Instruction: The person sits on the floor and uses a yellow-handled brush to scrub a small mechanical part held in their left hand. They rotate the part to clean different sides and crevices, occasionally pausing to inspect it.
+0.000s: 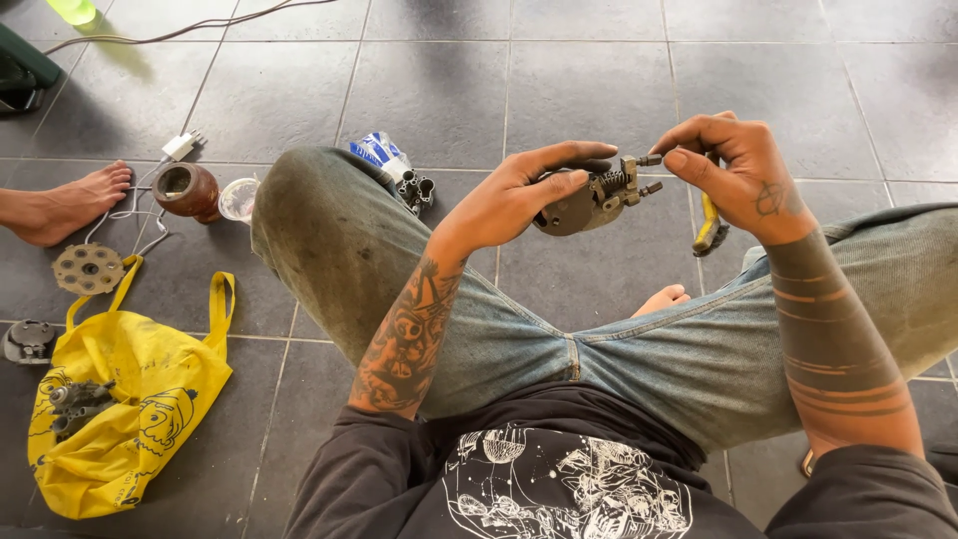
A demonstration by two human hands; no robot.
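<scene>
On the grey tiled floor [599,90], a crumpled yellow fabric bag [140,399] lies at the left, with a perforated round metal disc [89,269] just above it. Above the seated person's lap, the left hand [519,195] grasps a grimy grey metal mechanism with a spring [589,200]. The right hand [733,170] pinches a pin at the mechanism's end while clamping yellow-handled pliers [710,228] against the palm.

Metal part [591,200] between both hands
</scene>
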